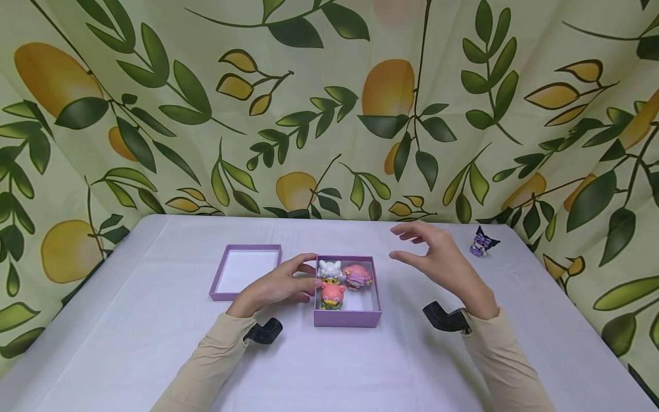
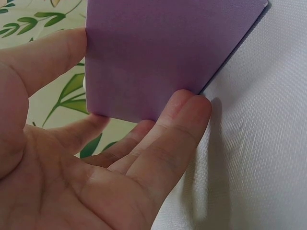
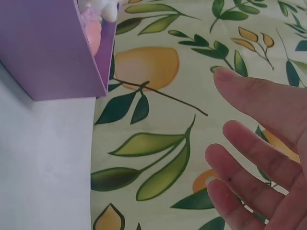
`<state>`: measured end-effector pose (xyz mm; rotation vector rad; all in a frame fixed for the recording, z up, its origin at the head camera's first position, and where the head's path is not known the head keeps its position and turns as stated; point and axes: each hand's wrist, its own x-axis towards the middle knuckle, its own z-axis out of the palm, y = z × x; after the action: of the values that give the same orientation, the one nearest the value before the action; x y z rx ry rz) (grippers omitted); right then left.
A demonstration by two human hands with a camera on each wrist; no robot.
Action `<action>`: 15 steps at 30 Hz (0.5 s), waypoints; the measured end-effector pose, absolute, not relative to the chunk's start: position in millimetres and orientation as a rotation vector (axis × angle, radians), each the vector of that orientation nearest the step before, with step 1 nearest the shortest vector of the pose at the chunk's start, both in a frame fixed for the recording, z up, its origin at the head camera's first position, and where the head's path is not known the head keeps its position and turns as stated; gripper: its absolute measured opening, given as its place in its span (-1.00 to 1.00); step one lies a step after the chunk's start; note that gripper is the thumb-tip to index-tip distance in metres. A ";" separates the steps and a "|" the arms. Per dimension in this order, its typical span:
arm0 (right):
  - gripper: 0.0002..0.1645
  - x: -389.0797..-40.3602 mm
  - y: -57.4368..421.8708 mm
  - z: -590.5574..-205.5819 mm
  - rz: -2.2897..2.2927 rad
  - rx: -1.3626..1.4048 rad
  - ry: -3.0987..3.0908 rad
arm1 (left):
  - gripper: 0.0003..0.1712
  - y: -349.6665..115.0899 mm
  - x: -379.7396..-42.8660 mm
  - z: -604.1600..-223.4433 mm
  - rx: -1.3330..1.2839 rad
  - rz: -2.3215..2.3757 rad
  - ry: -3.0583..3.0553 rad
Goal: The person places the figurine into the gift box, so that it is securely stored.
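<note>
Box (image 1: 347,319), purple with white floor; boxed figurines (image 1: 332,293), pink and white; worktop (image 1: 391,366), white; backdrop (image 1: 329,57), cream, printed with green leaves, orange fruit; sleeves (image 1: 206,363), beige.

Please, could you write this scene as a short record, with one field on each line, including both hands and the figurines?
Left hand: touches the left side of the purple box
Right hand: raised, holding nothing, thumb apart from fingers
Inside box: white-topped figurine, pink-headed figurine and pink figurine with lilac parts
Outside box: black-and-purple figurine, far right
Left of box: shallow purple-rimmed tray or lid, white inside
Surface: white cloth
Background: leaf-and-fruit patterned fabric
</note>
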<state>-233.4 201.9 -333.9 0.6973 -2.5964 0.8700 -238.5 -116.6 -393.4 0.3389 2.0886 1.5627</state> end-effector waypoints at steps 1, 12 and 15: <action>-0.49 -233.7 203.5 -333.6 0.869 0.692 -2.595 | -0.19 -116.4 -238.6 -393.5 0.337 1.563 2.088; -0.51 -240.3 222.2 -335.8 0.882 0.591 -2.550 | -0.18 -117.2 -242.4 -397.1 0.369 1.565 2.086; -0.50 -243.1 226.5 -337.7 0.889 0.560 -2.551 | -0.19 -117.2 -242.4 -397.2 0.360 1.568 2.088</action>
<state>-243.1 226.5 -337.7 0.5603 -2.5514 0.8888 -242.4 -117.2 -397.2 0.3599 2.0884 1.5675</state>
